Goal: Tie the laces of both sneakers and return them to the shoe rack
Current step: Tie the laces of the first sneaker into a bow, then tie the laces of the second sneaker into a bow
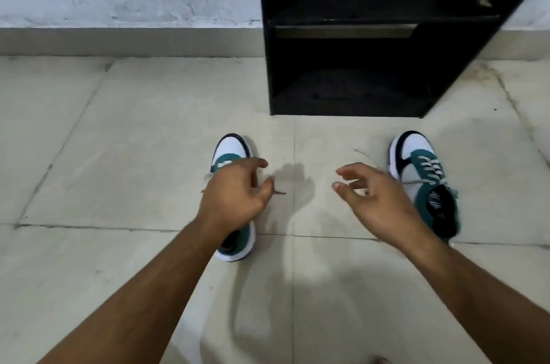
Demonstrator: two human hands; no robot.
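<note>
Two white, teal and dark-trimmed sneakers stand on the tiled floor, toes pointing away from me. My left hand (pixel 235 191) hovers over the middle of the left sneaker (pixel 230 150), fingers spread and curled, hiding its laces; one loose lace end (pixel 279 192) lies on the floor beside it. My right hand (pixel 378 197) is open, fingers apart, just left of the right sneaker (pixel 428 182), whose grey laces (pixel 427 167) look loose and untied, one strand trailing toward my fingers. Neither hand grips anything.
A black shoe rack (pixel 351 36) with bare shelves stands against the pale wall beyond the sneakers. Beige floor tiles (pixel 119 140) stretch to the left and in front. A grey skirting (pixel 119 42) runs along the wall base.
</note>
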